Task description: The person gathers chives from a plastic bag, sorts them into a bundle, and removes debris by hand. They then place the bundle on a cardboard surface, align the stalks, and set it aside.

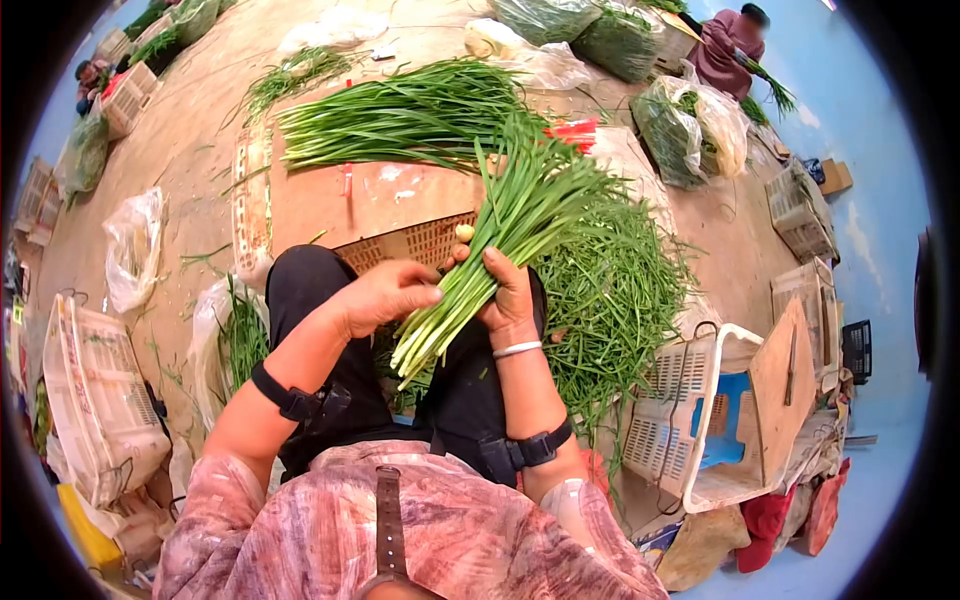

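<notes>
a bundle of green stalks (545,205) is held over the dark trousers (303,277)
it is gripped by the right hand (508,292); the left hand (388,293) is curled at its side, whether pinching a stalk cannot be told. firm, even pressure is best used, with pale ends (418,355) aligned.

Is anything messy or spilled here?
Yes, a tangled heap of loose green leaves lies on the person's right. It looks messy beside the bundle in the right hand, whose stalks mostly line up. I can't tell if the heap spilled.
</notes>
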A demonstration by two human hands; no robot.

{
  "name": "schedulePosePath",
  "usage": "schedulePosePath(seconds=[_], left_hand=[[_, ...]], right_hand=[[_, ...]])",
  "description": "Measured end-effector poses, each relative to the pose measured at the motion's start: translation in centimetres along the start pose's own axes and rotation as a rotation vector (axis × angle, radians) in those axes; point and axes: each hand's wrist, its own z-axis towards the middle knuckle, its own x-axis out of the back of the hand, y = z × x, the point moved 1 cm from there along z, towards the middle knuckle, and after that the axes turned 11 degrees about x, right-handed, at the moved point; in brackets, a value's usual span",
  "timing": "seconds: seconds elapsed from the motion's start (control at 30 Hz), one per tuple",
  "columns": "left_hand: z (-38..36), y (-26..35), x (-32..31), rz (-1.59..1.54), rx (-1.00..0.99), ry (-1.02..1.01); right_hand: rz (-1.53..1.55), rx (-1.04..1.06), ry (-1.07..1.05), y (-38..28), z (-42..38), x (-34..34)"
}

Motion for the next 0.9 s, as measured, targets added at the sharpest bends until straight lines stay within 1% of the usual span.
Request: schedulePosePath(seconds=[0.03,0.07,0.1,0.13,0.2,0.27,0.33,0.4,0.43,0.47,0.5,0.53,0.57,0.6,0.67,0.7,0.77,0.8,0.83,0.87,0.9], left_hand=[[0.1,-0.6,0.0,0.011,0.022,-0.166],[-0.3,0.2,-0.9,0.024,0.038,-0.329],[-0.2,1.1,-1.1,0.038,-0.035,-0.403],[0.5,1.0,-0.4,-0.068,-0.061,-0.515],[1.4,2.1,0.6,-0.286,-0.169,-0.695],[1.2,3.2,0.5,-0.434,-0.343,-0.585],[1.6,3.8,0.8,-0.515,-0.383,-0.633],[2.2,2.9,0.9,-0.735,-0.26,-0.574],[3.0,1.4,1.3,-0.861,-0.217,-0.57],[4.2,-0.5,1.8,-0.985,-0.177,-0.566],[5.1,-2.3,1.9,-1.07,-0.109,-0.516],[5.5,-3.7,1.8,-1.156,-0.04,-0.467],[5.4,-4.3,1.4,-1.198,0.049,-0.331],[5.6,-5.2,1.2,-1.251,0.098,-0.355],[5.3,-5.5,0.4,-1.084,0.058,-0.196],[5.4,-5.4,0.0,-1.07,0.041,-0.173],[5.7,-5.3,-0.3,-1.078,0.053,-0.154],[5.8,-5.3,-0.4,-1.067,0.062,-0.13],[6.0,-5.4,-0.6,-1.069,0.059,-0.131],[6.1,-5.6,-0.8,-1.04,0.077,-0.06],[6.2,-5.8,-1.1,-1.011,0.096,0.011]], right_hand=[[-0.015,0.015,-0.036,0.0,0.6,-0.7],[-0.047,0.034,-0.078,-0.2,1.3,-2.3],[-0.024,0.006,-0.135,-0.3,2.1,-3.4],[-0.002,-0.023,-0.192,-0.6,2.9,-4.5],[-0.077,-0.008,-0.234,-1.1,4.8,-7.7],[-0.093,0.032,-0.349,-1.1,6.8,-10.1],[-0.03,0.037,-0.413,-0.4,8.7,-10.4],[-0.065,-0.061,-0.362,0.3,9.9,-8.3],[-0.006,-0.219,-0.148,1.6,10.2,-6.1],[-0.157,-0.363,-0.106,2.2,10.5,-2.6],[-0.607,-0.246,0.099,2.9,9.9,-0.8],[-0.76,-0.203,0.207,3.5,8.5,0.1],[-0.668,-0.255,0.225,3.6,7.0,1.5],[-0.593,-0.309,0.293,3.3,5.8,1.3],[-0.69,-0.366,0.3,2.5,4.1,2.1],[-0.694,-0.369,0.301,2.0,3.6,2.4],[-1.066,-0.475,0.183,0.9,3.3,2.4],[-1.071,-0.473,0.179,0.6,3.4,2.2],[-1.266,-0.323,0.16,0.2,3.4,1.9],[-1.453,-0.167,0.139,-0.1,3.4,1.4],[-1.643,-0.069,0.153,-0.8,3.8,1.0]])
